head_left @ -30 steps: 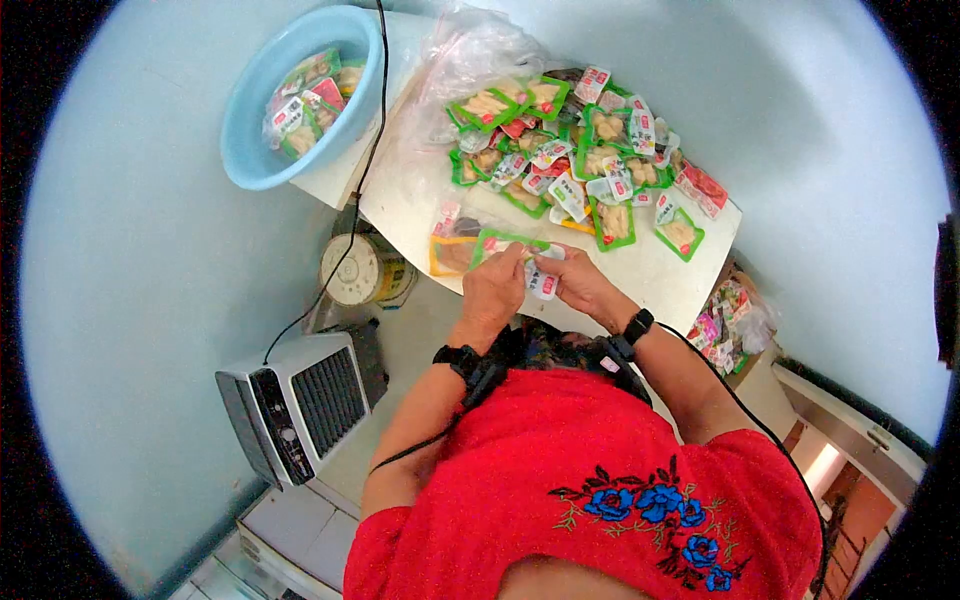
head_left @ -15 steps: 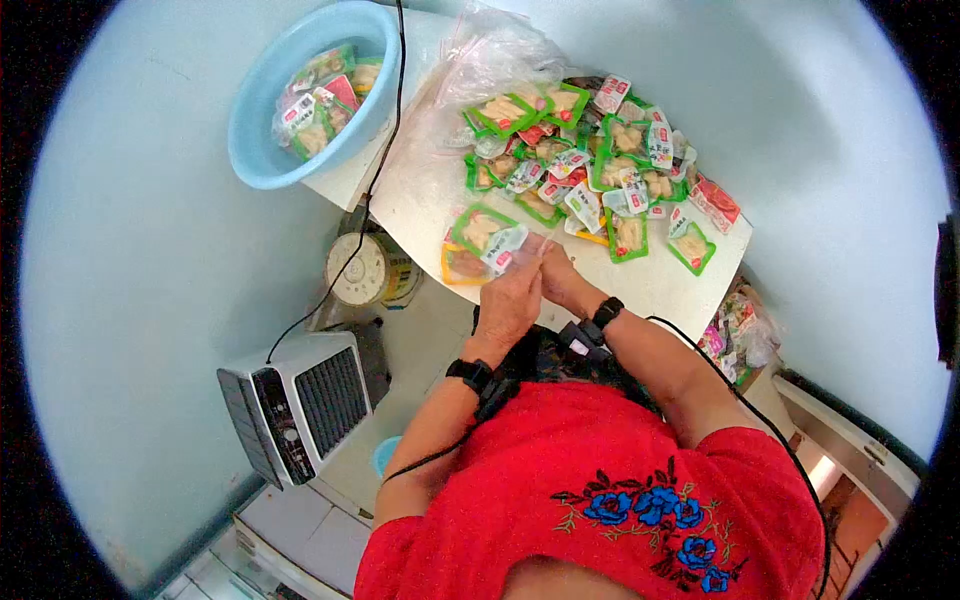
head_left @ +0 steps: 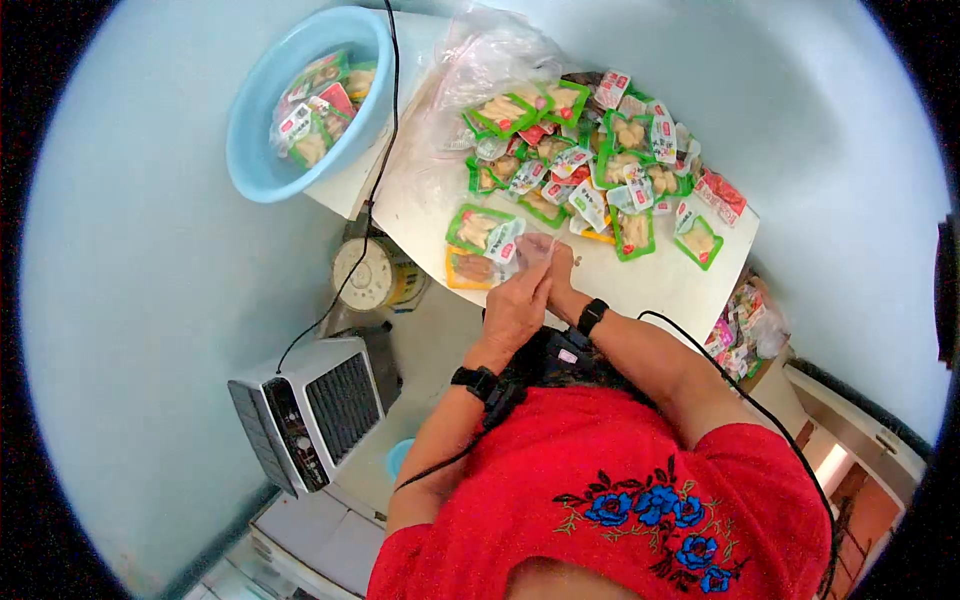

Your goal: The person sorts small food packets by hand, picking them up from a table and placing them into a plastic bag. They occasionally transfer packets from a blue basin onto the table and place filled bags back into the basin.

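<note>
My left hand (head_left: 515,308) and my right hand (head_left: 563,284) are close together at the table's near edge, fingers closed on a clear plastic bag (head_left: 534,246). Just left of the fingers are a green-edged food packet (head_left: 474,229) and, partly under it, a yellow-edged packet (head_left: 468,268); the clear film overlaps their right side. Beyond my hands lies a heap of small sealed food packets (head_left: 545,150), most edged in green, some red or white. One green-edged packet (head_left: 697,240) rests apart at the right of the white table (head_left: 645,290).
A blue basin (head_left: 247,150) with several packets stands at the back left, beside crumpled clear plastic bags (head_left: 490,50). A black cable (head_left: 383,165) hangs past it. Below are a round tub (head_left: 364,274) and a white fan-like appliance (head_left: 322,405). More packets (head_left: 742,325) fill a box at right.
My fingers have shifted slightly on the clear bag, the right hand moving a little toward me. The green-edged packet sits slightly further left, showing more of the yellow-edged one. The whole view has shifted slightly.
</note>
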Demonstrator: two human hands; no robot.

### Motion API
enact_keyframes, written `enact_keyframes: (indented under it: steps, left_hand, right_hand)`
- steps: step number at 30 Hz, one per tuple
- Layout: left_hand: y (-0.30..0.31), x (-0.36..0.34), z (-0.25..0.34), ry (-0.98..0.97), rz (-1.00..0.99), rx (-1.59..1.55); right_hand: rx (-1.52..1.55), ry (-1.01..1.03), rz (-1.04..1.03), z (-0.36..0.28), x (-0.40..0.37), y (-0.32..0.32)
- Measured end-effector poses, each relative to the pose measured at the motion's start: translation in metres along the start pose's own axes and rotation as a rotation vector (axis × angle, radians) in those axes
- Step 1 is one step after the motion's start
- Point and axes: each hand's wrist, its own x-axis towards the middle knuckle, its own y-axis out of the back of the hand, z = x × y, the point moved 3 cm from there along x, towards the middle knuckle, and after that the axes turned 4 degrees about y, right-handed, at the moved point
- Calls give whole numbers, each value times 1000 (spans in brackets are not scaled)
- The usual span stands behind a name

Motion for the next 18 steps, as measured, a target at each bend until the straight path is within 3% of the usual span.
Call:
enact_keyframes:
  steps: [5, 9, 11, 14, 16, 18]
  left_hand:
    - [-1, -1, -2, -67, 5, -47]
    - [-4, 3, 0, 4, -47, -83]
    - [-1, 5, 1, 123, -156, -117]
    - [19, 18, 0, -109, 1, 96]
    - [19, 30, -28, -29, -13, 19]
    - [23, 45, -38, 41, -36, -51]
  right_hand:
    - [-288, 70, -63, 5, 11, 6]
    - [-359, 274, -86, 13, 22, 10]
    - [-333, 238, -160, 20, 28, 17]
    - [-241, 204, -199, 8, 23, 29]
    - [-423, 251, -373, -4, 21, 46]
    - [-367, -55, -354, -41, -1, 64]
